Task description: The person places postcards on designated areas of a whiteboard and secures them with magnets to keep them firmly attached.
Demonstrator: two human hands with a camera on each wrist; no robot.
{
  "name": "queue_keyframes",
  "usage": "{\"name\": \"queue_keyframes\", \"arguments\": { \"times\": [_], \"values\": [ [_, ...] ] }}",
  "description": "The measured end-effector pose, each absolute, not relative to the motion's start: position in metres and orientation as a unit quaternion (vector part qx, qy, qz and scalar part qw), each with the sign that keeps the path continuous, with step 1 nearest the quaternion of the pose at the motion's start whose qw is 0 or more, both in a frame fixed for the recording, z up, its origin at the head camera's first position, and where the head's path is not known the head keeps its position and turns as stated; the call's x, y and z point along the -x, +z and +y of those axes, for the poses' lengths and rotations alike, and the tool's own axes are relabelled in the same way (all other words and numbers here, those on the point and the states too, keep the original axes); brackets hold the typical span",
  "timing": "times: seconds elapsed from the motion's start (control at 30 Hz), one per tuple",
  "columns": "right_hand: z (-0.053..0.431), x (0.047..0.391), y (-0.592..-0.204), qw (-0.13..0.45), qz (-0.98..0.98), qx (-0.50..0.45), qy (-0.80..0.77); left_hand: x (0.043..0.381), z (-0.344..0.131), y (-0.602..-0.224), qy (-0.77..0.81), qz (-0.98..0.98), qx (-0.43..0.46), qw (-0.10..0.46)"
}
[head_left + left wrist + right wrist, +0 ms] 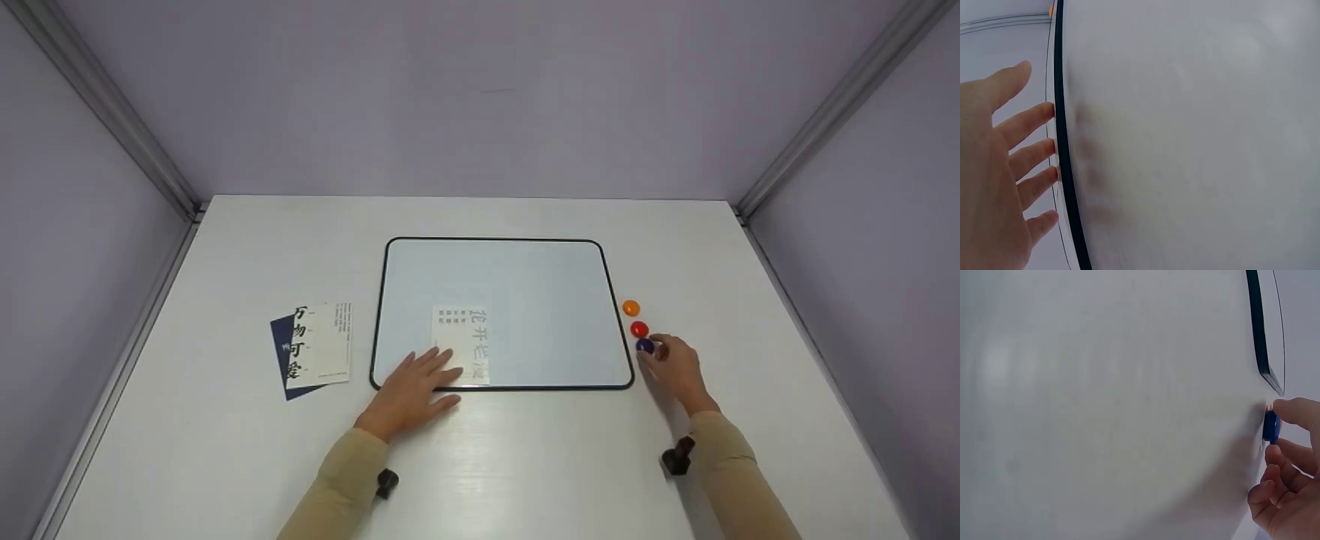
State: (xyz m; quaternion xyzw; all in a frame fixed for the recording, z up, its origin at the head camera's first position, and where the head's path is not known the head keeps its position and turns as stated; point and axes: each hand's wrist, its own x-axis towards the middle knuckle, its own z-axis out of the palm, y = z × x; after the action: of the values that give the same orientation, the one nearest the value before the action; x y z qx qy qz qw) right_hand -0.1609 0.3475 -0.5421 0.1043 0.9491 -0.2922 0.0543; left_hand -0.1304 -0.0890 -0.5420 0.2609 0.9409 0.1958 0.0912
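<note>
My left hand (411, 394) lies with its fingers spread over the lower left of a white card (452, 337) with grey characters. That card sits on a black-framed whiteboard (555, 307), by its near edge. In the left wrist view the left hand (1005, 152) has straight fingers along the board's dark rim. Just off the board's right edge, my right hand (679, 371) pinches a round blue magnet (644, 346) between thumb and finger. The right wrist view shows the blue magnet (1270, 427) on edge at the fingertips of the right hand (1292, 467). Some left fingertips hide part of the card.
A red magnet (639, 329) and an orange magnet (631, 308) lie in a row beyond the blue one. To the board's left, a white card with black characters (328, 352) overlaps a dark blue card (301, 392). Walls enclose the white table (525, 465).
</note>
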Motion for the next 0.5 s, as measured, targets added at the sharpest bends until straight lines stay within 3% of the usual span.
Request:
{"name": "queue_keyframes", "arguments": {
  "times": [0.5],
  "values": [
    [0.3488, 0.1614, -0.5423, 0.062, 0.945, -0.109, -0.303, 0.1343, -0.0888, -0.5421, 0.189, 0.939, -0.275, 0.088]
  ]
}}
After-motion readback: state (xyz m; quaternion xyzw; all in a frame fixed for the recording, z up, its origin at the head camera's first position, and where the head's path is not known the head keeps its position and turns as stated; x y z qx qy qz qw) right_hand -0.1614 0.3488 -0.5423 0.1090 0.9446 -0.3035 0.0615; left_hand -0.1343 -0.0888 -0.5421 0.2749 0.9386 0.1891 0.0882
